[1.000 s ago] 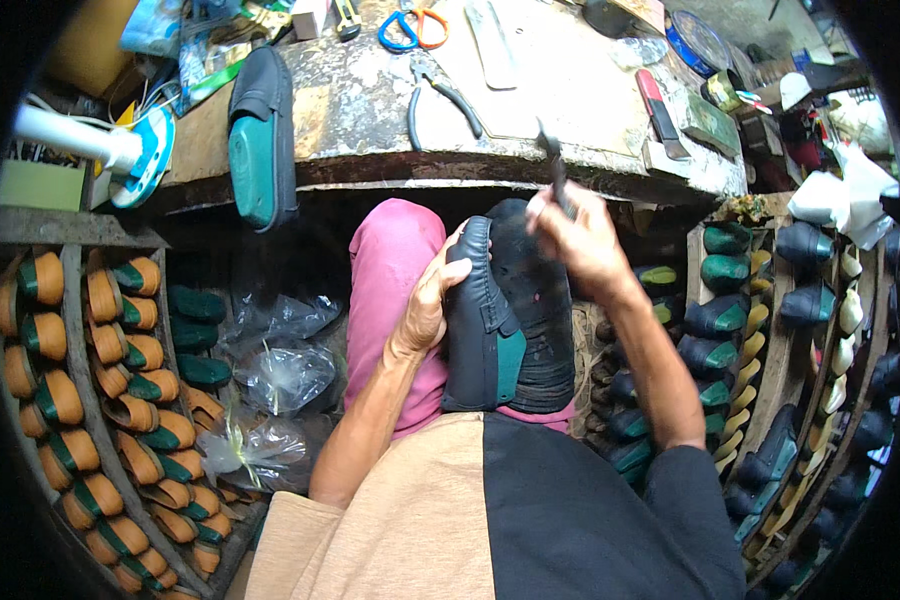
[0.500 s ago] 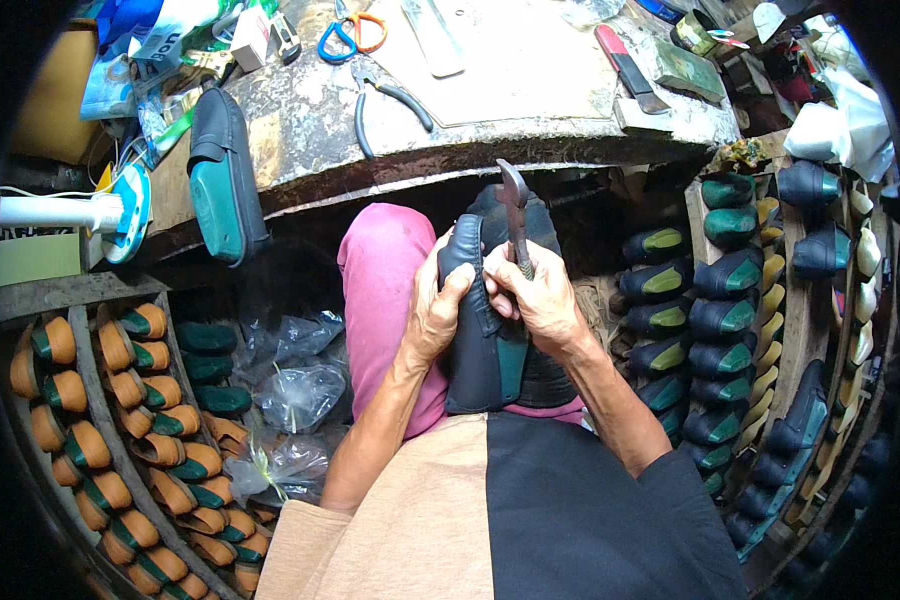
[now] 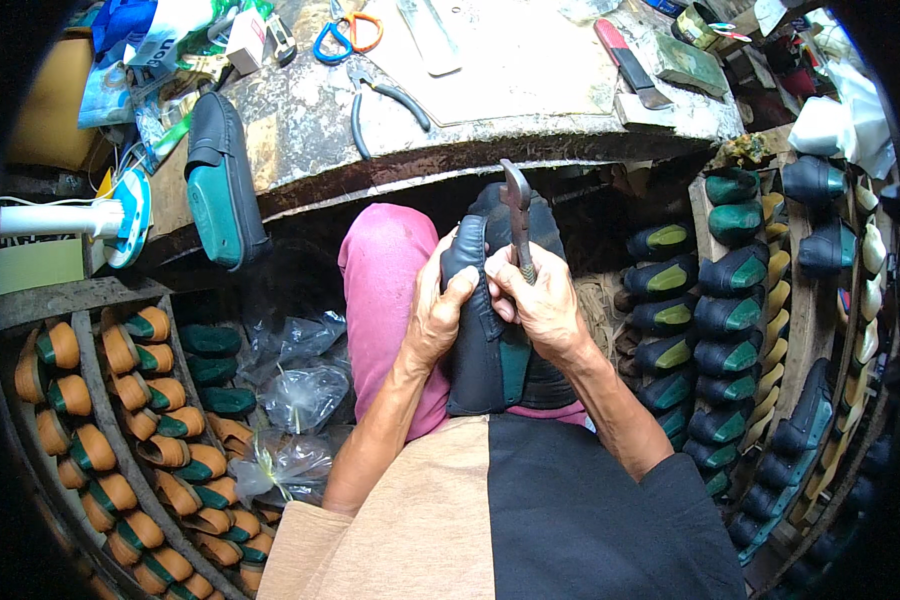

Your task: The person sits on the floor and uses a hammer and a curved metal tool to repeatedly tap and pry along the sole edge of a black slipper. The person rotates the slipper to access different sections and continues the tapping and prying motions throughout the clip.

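Worn and stained, the bench point(image 3: 305, 130) curved across the far side of the workplace, and racks of shoes stood on both sides: orange-brown ones point(image 3: 95, 447) at the left, black ones point(image 3: 725, 315) at the right. Between them the person sat with a black shoe point(image 3: 475, 370) on the lap, its toe pointing to the bench and its heel near the shirt point(image 3: 390, 500).

The left hand point(image 3: 437, 315) was clamped around the front of this shoe, thumb pressed on the upper. The right hand point(image 3: 542, 310) was closed around the handle of a hammer point(image 3: 517, 195), whose head stood up above the fist, while its fingertips came against the shoe's inner edge. Whether they pinched something small, I could not tell.

To do this well, in my opinion, the left hand should keep the toe firm against the thigh, and the right should hold the hammer loosely, so that its fingers can feel the edge without the metal scratching the upper.

As for materials, the upper looked smooth and softly shining, with gathered puckers along the front seam, and the lining was matt green. The hammer's head was dark, narrow and slightly curved. On the bench, a similar shoe point(image 3: 220, 190) lay over the edge, and pliers point(image 3: 403, 105) lay open near the scissors point(image 3: 332, 42).
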A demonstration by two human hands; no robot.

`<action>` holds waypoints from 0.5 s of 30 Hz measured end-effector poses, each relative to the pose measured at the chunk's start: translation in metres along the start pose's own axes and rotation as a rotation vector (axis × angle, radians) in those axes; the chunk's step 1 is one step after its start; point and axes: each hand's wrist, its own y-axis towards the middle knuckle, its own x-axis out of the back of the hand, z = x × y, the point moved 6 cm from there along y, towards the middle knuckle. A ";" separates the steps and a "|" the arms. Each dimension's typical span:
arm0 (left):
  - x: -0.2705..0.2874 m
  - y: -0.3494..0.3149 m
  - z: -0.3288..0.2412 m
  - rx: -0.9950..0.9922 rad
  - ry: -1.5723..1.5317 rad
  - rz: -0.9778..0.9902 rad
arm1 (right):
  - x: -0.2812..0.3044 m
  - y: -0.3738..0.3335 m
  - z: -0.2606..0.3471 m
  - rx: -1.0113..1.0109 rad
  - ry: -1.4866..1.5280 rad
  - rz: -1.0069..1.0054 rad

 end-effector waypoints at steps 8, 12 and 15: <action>-0.001 0.003 0.003 -0.056 0.006 -0.003 | 0.003 0.004 -0.002 0.015 -0.172 0.022; 0.008 0.004 0.013 -0.008 0.009 -0.012 | -0.002 -0.030 0.013 -0.075 -0.266 0.060; 0.008 0.002 0.018 0.015 -0.041 -0.017 | -0.009 -0.067 0.027 -0.038 -0.434 0.056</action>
